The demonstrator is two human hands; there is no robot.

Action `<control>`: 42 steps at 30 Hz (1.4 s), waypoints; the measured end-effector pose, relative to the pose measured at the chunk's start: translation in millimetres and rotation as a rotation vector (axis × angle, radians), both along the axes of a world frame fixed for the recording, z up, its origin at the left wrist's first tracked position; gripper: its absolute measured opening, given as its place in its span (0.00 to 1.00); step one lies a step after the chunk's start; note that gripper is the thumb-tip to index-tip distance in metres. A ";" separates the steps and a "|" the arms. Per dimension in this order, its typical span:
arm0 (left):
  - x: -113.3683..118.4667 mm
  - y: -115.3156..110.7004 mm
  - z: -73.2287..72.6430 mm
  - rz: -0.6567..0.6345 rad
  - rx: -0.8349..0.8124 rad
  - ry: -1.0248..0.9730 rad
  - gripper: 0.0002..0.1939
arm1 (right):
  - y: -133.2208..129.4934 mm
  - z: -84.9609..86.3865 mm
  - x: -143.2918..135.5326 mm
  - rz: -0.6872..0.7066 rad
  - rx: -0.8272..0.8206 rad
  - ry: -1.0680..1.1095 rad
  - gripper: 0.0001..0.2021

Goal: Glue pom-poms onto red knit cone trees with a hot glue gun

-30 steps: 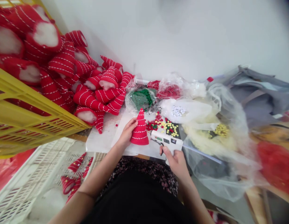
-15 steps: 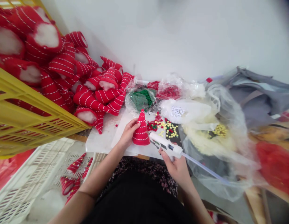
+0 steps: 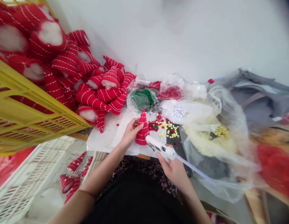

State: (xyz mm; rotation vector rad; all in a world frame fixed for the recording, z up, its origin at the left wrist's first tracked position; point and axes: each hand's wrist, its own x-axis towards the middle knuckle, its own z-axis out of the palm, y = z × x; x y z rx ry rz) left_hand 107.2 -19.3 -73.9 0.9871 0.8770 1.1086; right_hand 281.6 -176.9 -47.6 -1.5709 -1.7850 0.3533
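A red cone with white stitched stripes stands upright on white paper. My left hand grips its left side with the fingertips. In my right hand is a white glue gun, its nozzle at the cone's lower right side and a long translucent glue stick trailing from its back. Small yellow pompoms, with red and green ones among them, lie loose to the right of the cone. Behind it is a clear bag of green pompoms.
Red striped cones spill from a yellow crate at the left. Below, a white basket holds several cones. Bags of red pompoms, white pieces and yellow pompoms lie behind and right.
The glue gun has moved left, and its nozzle now overlaps the cone's lower right side. My left hand still holds the cone. The whole view has shifted slightly.
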 end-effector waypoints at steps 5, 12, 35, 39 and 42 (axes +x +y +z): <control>-2.5 4.2 -5.8 0.034 -0.051 -0.031 0.19 | -5.0 7.3 6.6 -0.055 0.025 -0.037 0.13; -1.4 -0.2 -1.9 -0.019 -0.070 -0.109 0.17 | 5.4 8.4 4.4 -0.067 0.090 0.100 0.13; -5.7 -0.6 0.3 -0.052 -0.215 -0.299 0.19 | 13.0 2.8 9.4 -0.115 0.010 0.284 0.15; -4.5 -3.1 3.0 -0.082 -0.227 -0.304 0.18 | 14.8 -1.8 8.7 -0.091 -0.070 0.410 0.16; -4.4 -4.2 4.1 -0.089 -0.233 -0.299 0.19 | 15.1 -7.8 8.5 -0.099 -0.100 0.440 0.17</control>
